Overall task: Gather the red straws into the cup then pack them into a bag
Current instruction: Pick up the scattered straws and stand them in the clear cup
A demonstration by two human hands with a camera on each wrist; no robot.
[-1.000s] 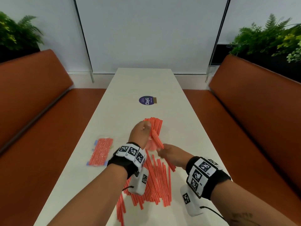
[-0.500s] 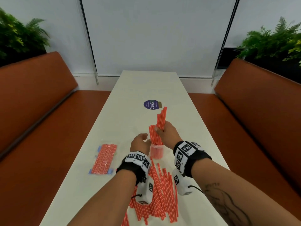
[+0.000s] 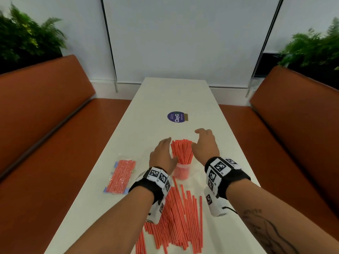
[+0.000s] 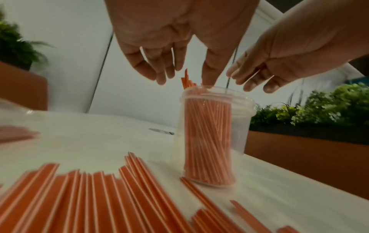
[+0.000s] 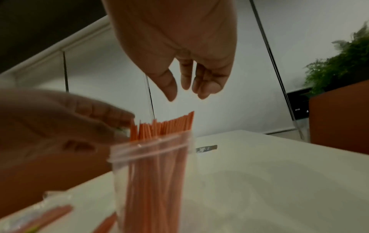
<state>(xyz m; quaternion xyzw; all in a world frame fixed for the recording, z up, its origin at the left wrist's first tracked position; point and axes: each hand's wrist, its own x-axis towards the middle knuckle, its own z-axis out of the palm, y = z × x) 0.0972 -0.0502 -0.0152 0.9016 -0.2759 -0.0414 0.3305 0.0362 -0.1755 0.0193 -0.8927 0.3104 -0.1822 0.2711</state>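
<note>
The cup (image 3: 182,171) stands upright on the table (image 3: 165,99), packed with red straws (image 3: 181,150). A bag (image 3: 121,176) of straws lies flat to its left, and loose straws (image 3: 180,215) are spread out nearer the person. Left hand (image 3: 162,155) and right hand (image 3: 205,143) flank the cup, fingers relaxed, holding nothing. Half a second ago the right hand gripped a bundle in the cup; now it's let go.

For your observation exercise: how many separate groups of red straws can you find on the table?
3: straws standing in the cup between both hands, loose straws lying nearer the person, and a packed bag left of them. The forearms may hide more.
</note>
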